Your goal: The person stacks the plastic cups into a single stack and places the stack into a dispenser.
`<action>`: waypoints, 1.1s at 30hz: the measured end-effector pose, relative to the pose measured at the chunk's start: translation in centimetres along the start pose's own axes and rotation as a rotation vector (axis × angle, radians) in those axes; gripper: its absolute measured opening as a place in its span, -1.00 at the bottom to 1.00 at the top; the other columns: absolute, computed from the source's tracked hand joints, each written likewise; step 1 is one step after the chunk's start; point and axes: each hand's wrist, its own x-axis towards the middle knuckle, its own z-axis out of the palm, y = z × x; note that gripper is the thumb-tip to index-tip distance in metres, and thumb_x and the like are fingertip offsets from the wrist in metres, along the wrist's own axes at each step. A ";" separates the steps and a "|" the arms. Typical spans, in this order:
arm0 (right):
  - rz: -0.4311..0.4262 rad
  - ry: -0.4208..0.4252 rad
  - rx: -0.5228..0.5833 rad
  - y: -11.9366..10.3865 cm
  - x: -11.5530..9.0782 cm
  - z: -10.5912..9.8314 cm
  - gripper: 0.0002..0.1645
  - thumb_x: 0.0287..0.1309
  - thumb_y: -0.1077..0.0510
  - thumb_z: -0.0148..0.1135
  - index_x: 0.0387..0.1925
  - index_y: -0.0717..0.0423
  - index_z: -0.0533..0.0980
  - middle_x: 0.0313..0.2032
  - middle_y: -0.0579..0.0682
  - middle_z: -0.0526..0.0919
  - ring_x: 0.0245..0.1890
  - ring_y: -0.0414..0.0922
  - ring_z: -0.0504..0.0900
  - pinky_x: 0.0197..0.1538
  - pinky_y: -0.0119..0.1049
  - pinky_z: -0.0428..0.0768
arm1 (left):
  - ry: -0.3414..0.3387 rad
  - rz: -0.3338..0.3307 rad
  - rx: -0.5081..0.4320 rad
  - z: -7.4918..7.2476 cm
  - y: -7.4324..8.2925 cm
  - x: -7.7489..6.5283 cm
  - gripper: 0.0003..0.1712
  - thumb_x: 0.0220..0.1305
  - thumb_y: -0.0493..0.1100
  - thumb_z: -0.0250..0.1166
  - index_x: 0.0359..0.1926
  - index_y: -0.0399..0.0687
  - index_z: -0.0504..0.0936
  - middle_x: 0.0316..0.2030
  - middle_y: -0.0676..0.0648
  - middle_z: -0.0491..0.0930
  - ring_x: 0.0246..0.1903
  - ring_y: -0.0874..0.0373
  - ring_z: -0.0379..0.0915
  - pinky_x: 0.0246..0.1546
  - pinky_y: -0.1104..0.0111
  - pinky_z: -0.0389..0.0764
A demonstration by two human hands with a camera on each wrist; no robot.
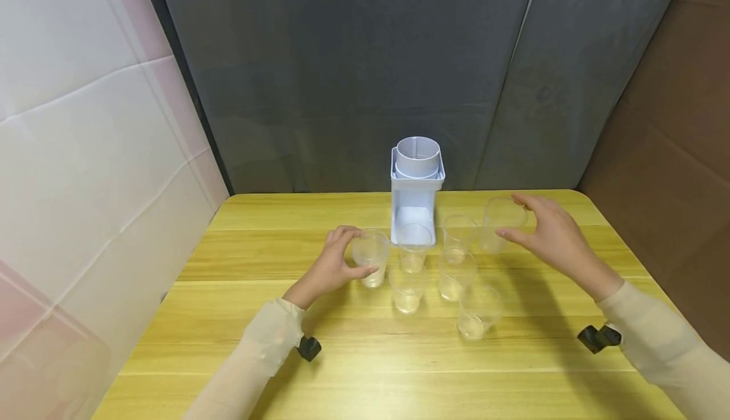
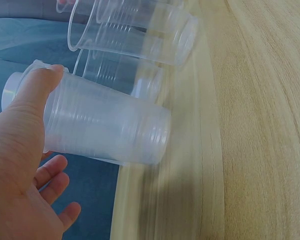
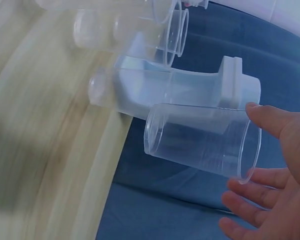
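Observation:
My left hand (image 1: 331, 265) pinches a clear plastic cup (image 1: 372, 261) near its rim, thumb on the near side. In the left wrist view this cup (image 2: 105, 120) looks cloudier than the others, perhaps several nested together. By the rim, between thumb and fingers, my right hand (image 1: 556, 236) holds another clear cup (image 1: 504, 223). The right wrist view shows that cup (image 3: 197, 140) raised off the table and see-through. Between the hands stand several more clear cups, among them a front one (image 1: 479, 312) and a middle one (image 1: 407, 290).
A pale blue-white plastic holder (image 1: 416, 185) with a round tube on top stands at the back of the wooden table (image 1: 256, 331). Dark cloth (image 1: 342, 78) hangs behind, a white sheet (image 1: 85, 154) at left and a brown panel (image 1: 667, 141) at right.

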 end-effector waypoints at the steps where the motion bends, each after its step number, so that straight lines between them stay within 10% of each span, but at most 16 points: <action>1: -0.003 0.000 -0.001 -0.1 0.0 -0.1 -0.03 0.17 -0.23 0.34 0.40 0.27 0.27 0.31 0.36 0.41 0.25 0.35 0.39 0.18 0.33 0.37 | -0.001 0.000 -0.002 0.0 0.0 0.0 -0.24 0.00 0.06 0.56 0.20 0.00 0.46 0.26 -0.10 0.36 0.30 -0.09 0.14 0.25 -0.12 0.41; 33: -0.042 -0.029 0.028 -3.7 1.6 -0.2 -0.09 0.15 -0.16 0.38 0.37 0.23 0.31 0.31 0.29 0.45 0.28 0.31 0.38 0.32 0.32 0.27 | 0.003 0.013 0.003 -0.1 0.1 -0.2 -0.23 0.01 0.08 0.55 0.21 -0.03 0.46 0.27 -0.13 0.36 0.33 -0.12 0.13 0.25 -0.16 0.39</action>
